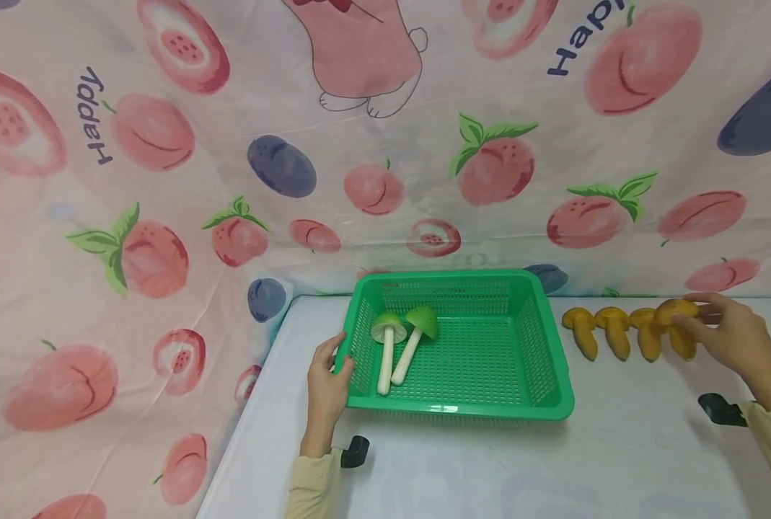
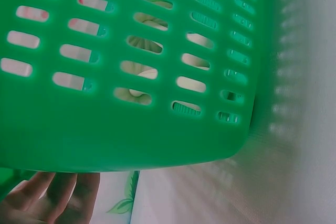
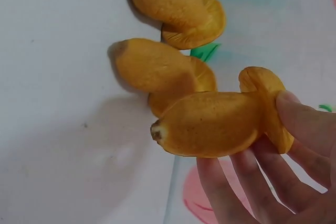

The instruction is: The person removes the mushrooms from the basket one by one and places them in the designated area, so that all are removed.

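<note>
In the head view my left hand (image 1: 328, 378) grips the left rim of a green plastic basket (image 1: 463, 409), thumb over the edge. The left wrist view has this hand's fingers (image 2: 79, 198) under the rim beside the slotted basket wall (image 2: 105, 129). Two mushrooms with green caps and white stems, one (image 1: 386, 353) beside the other (image 1: 417, 339), lie in the basket's left part. My right hand (image 1: 738, 331) holds a yellow-brown mushroom (image 3: 215, 124) by its cap, between thumb and fingers. Three like it (image 1: 580, 333) lie in a row on the table, left of that hand.
The basket stands on a white table (image 1: 463, 468) close to its back edge. Behind and to the left hangs a pink cloth (image 1: 372, 144) printed with fruit. A black wrist mount (image 1: 355, 452) sits at the left wrist, another (image 1: 721, 409) at the right.
</note>
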`<action>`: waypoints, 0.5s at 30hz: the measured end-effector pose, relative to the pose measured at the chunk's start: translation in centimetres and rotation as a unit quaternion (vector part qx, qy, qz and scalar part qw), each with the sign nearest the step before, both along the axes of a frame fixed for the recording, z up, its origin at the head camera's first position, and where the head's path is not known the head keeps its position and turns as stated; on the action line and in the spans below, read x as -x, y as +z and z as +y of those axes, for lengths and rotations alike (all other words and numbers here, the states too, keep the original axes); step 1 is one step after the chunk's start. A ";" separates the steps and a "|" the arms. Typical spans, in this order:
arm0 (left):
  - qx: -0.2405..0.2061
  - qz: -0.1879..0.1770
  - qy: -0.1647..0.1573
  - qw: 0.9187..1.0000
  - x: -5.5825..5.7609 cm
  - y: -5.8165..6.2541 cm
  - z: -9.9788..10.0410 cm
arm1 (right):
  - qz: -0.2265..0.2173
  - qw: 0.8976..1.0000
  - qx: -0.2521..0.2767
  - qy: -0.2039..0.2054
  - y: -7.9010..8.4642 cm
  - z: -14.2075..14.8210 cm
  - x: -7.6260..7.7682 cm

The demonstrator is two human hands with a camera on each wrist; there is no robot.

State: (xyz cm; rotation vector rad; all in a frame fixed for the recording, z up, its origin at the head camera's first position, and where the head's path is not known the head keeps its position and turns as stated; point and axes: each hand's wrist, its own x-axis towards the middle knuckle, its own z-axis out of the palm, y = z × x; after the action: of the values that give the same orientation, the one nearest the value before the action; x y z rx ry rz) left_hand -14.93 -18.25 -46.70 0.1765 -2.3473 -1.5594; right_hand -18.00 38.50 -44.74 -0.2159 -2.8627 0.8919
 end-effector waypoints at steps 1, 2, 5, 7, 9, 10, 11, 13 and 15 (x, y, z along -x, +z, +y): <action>0.000 0.000 0.000 1.000 0.0 0.0 0.0 | -0.006 1.000 0.004 -0.006 -0.1 0.0 0.0; 0.000 0.000 0.000 1.000 0.0 0.0 0.0 | -0.011 1.000 0.006 -0.013 -0.2 0.1 0.0; -0.001 0.000 -0.001 1.000 0.0 0.0 0.0 | -0.015 0.999 0.010 -0.027 -0.4 0.3 0.0; 0.000 0.002 -0.002 1.000 0.0 0.0 0.0 | -0.013 0.999 0.009 -0.033 -0.6 0.4 0.0; 0.002 0.004 -0.003 1.000 0.0 -0.1 0.0 | -0.013 0.999 0.008 -0.040 -0.8 0.5 0.0; 0.004 0.006 -0.004 1.000 0.0 -0.1 0.0 | -0.012 0.999 0.008 -0.042 -0.9 0.6 0.0; 0.002 0.005 -0.004 1.000 0.0 -0.1 -0.1 | -0.012 0.999 0.009 -0.044 -1.1 0.7 0.0; 0.001 0.004 -0.005 1.000 0.0 -0.1 -0.1 | -0.013 0.999 0.010 -0.049 -1.3 0.9 0.1; 0.000 0.001 -0.005 1.000 0.0 -0.2 -0.1 | -0.012 0.999 0.010 -0.052 -1.5 1.0 0.1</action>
State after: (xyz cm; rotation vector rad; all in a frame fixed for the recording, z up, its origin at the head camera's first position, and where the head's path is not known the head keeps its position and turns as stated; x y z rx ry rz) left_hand -14.98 -18.34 -46.86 0.1644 -2.3497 -1.5639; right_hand -18.15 39.51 -46.28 -0.3772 -2.8349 0.9047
